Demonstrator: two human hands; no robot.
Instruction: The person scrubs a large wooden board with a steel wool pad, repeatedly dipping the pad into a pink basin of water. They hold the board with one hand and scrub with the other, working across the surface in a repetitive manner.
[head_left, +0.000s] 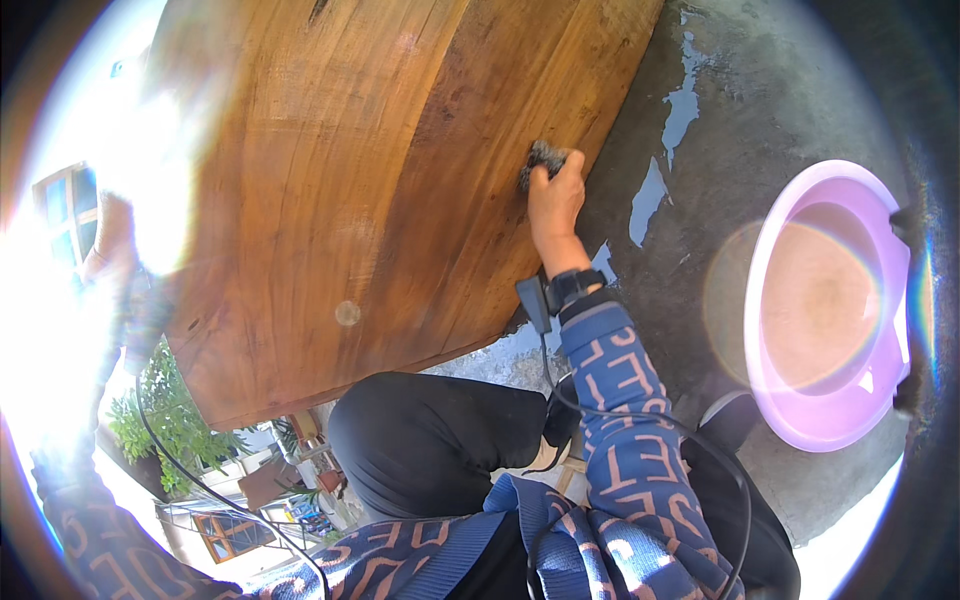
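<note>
A large wooden panel (322, 195), brown with darker streaks and a wet-looking sheen, stands before me and fills the middle of the view. Near its right edge, my right hand (556, 196) presses a grey scouring pad, perhaps steel wool (541, 160), against the wood. A black strap with a cabled device sits on that wrist. My left hand (112, 232) is up at the panel's left edge, mostly washed out by glare, so its fingers and grip cannot be made out.
A pink plastic basin (772, 405) holding cloudy brownish liquid stands on the wet concrete floor (697, 300) at the right. Puddles lie beside the panel. My bent knees are just below it. Black cables run along both arms. A leafy plant (176, 420) shows at the lower left.
</note>
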